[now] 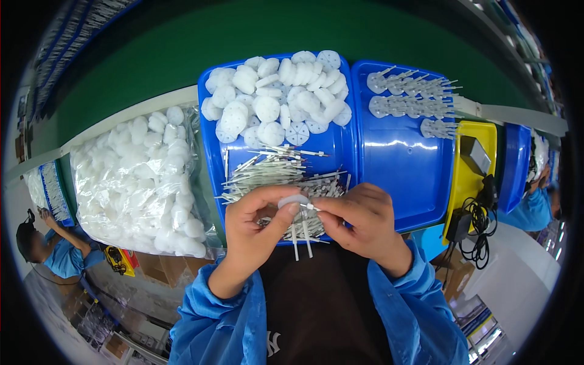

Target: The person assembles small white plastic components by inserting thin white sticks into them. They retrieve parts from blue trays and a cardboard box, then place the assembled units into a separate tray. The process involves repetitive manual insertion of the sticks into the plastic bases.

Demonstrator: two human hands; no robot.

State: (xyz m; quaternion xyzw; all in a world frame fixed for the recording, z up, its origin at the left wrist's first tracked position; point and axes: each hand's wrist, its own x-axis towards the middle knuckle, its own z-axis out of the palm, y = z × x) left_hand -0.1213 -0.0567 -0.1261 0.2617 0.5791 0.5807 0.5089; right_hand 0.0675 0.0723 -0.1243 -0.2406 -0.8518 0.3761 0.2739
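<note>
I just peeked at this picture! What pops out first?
Two bright blue trays sit side by side in the middle, the left one heaped with white round discs and thin white sticks. Just below, the left hand and right hand pinch one disc between them.

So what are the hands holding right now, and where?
Left hand pinches a white disc by its rim; right hand holds a thin white pin near its tip.
</note>
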